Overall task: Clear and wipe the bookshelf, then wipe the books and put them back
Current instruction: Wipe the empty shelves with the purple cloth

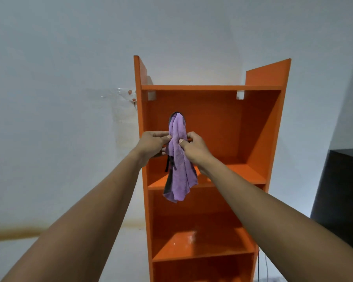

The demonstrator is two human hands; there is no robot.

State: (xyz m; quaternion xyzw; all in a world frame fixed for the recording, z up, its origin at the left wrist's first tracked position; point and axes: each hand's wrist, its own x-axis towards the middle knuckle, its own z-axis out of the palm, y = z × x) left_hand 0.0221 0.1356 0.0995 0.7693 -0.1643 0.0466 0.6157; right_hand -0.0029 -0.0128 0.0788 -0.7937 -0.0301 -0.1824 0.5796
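An orange bookshelf (259,127) stands against a white wall, and its visible compartments hold no books. A purple cloth (178,159) with a dark edge hangs bunched in front of the upper compartment. My left hand (153,145) pinches the cloth from the left. My right hand (194,148) pinches it from the right at the same height. The cloth's lower end dangles past the shelf board (243,176) below. No books are in view.
A dark cabinet (342,198) stands to the right of the bookshelf. A cable (259,267) hangs by the shelf's lower right side. The wall on the left has tape remnants (128,96) and a yellowish stain band (18,233).
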